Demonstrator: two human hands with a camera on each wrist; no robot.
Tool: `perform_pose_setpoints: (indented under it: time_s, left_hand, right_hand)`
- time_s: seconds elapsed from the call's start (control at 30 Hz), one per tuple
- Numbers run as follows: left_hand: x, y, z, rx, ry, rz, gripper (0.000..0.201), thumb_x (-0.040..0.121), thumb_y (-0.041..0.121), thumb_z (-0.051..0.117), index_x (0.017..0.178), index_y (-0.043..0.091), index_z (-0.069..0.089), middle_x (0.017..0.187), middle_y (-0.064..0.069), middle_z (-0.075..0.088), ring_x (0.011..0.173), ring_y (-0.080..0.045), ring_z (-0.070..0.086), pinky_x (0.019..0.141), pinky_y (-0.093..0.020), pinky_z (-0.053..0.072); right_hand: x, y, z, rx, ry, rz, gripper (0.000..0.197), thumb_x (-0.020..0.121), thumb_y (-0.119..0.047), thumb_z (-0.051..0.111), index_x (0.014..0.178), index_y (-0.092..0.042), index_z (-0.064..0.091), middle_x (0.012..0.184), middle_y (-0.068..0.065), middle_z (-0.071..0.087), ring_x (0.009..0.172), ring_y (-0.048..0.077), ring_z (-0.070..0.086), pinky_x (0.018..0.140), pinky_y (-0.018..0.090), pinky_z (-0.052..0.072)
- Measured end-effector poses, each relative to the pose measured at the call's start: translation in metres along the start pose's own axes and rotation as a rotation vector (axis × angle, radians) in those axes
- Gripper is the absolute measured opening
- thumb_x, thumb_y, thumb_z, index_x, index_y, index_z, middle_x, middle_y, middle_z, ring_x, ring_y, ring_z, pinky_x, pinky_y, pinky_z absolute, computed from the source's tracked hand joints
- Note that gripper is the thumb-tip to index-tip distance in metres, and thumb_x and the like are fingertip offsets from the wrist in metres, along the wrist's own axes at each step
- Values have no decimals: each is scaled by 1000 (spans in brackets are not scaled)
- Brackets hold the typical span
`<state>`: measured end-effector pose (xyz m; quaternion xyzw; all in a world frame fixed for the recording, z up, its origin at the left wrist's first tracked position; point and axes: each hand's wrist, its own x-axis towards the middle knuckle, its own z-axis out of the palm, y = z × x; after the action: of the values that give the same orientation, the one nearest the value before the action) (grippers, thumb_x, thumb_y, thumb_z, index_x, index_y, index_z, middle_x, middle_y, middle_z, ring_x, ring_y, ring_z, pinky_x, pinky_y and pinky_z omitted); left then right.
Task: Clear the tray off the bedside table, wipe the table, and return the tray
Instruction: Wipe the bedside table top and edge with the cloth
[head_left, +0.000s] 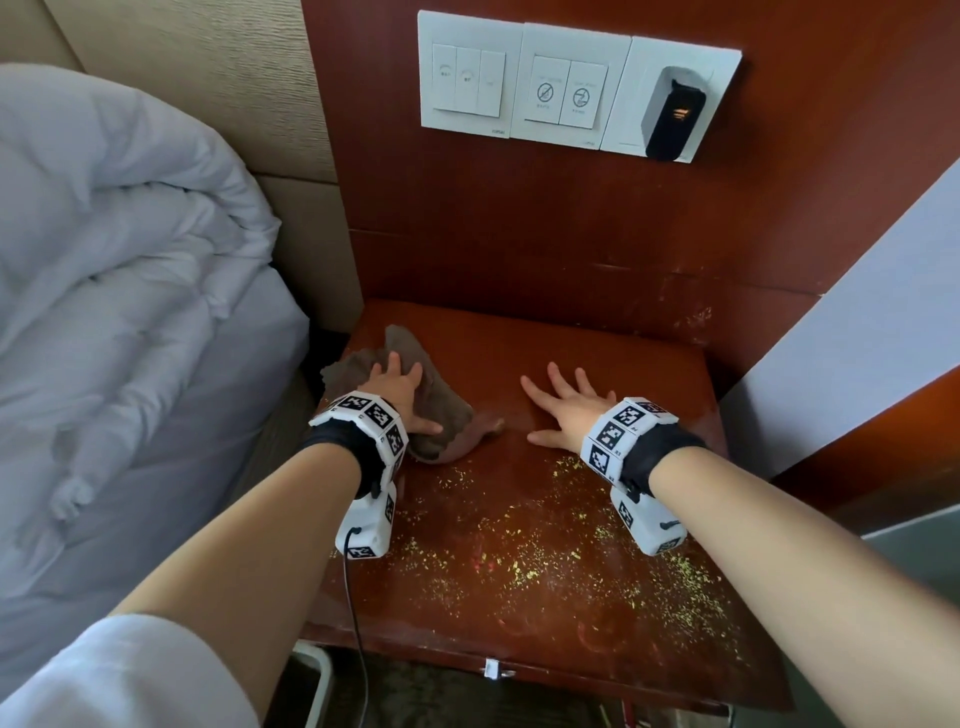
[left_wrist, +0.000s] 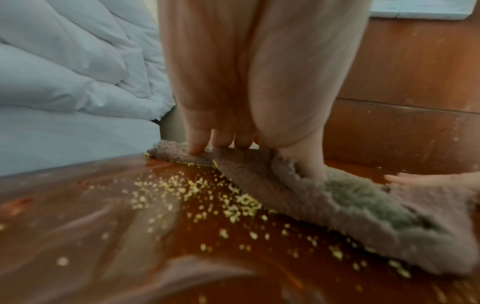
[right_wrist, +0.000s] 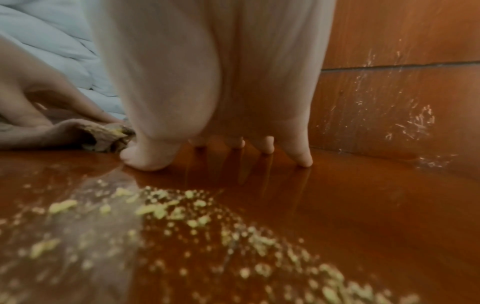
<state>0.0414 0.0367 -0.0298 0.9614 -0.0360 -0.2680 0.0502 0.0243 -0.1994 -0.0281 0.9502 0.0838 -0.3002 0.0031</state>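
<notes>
A red-brown wooden bedside table (head_left: 597, 353) (right_wrist: 363, 195) fills the middle of the head view. Yellow crumbs (head_left: 524, 566) (left_wrist: 192, 189) (right_wrist: 166, 207) are scattered over its near half. A crumpled grey-brown cloth (head_left: 447, 410) (left_wrist: 324, 207) (right_wrist: 67, 129) lies at the table's far left. My left hand (head_left: 400, 389) (left_wrist: 246, 102) presses flat on the cloth with straight, spread fingers. My right hand (head_left: 566, 400) (right_wrist: 221, 102) rests flat on the bare wood to the cloth's right, fingers spread. No tray is in view.
A bed with a rumpled white duvet (head_left: 114, 270) (left_wrist: 64, 72) lies close on the left. A wood wall panel (head_left: 519, 218) behind the table carries white switch plates (head_left: 519, 83) and a dark plugged-in device (head_left: 672, 114). A white wall (head_left: 872, 322) stands on the right.
</notes>
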Motion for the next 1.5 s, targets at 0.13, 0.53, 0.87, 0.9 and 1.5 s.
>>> perform_pose_setpoints:
  time_s: [0.13, 0.53, 0.87, 0.9, 1.5]
  left_hand:
    - [4, 1, -1, 10, 4, -2, 101, 81, 53, 62, 152, 16, 1, 158, -14, -11, 146, -39, 0, 117, -52, 18]
    - [8, 8, -9, 15, 2, -19, 99, 83, 53, 60, 152, 15, -1, 158, -15, -12, 146, -39, -1, 117, -52, 19]
    - [-20, -4, 13, 17, -7, 13, 100, 82, 56, 59, 152, 17, -1, 158, -14, -11, 145, -39, 1, 117, -52, 19]
    - [-22, -5, 14, 13, -10, 13, 100, 82, 56, 59, 152, 17, -1, 158, -14, -11, 145, -39, 0, 117, -52, 18]
    - [-4, -10, 2, -5, -4, -10, 101, 81, 52, 63, 152, 17, 1, 158, -13, -11, 146, -39, 0, 117, -52, 19]
  right_hand:
    - [0, -9, -1, 22, -14, 35, 78, 91, -57, 42, 148, -43, -9, 157, -2, -25, 145, 35, -18, 113, 63, 3]
    - [4, -14, -2, 53, -8, 73, 77, 90, -62, 38, 147, -45, -10, 157, -4, -25, 144, 36, -19, 112, 66, 2]
    - [10, -11, 2, 45, 8, 86, 77, 88, -66, 36, 146, -47, -11, 157, -5, -24, 145, 36, -17, 113, 64, 9]
    - [10, -11, 3, 48, 10, 88, 78, 88, -66, 37, 146, -47, -11, 157, -5, -24, 145, 36, -17, 114, 63, 12]
    - [15, -13, 1, 44, -10, 104, 78, 89, -62, 39, 146, -45, -12, 157, -3, -24, 144, 39, -17, 113, 63, 14]
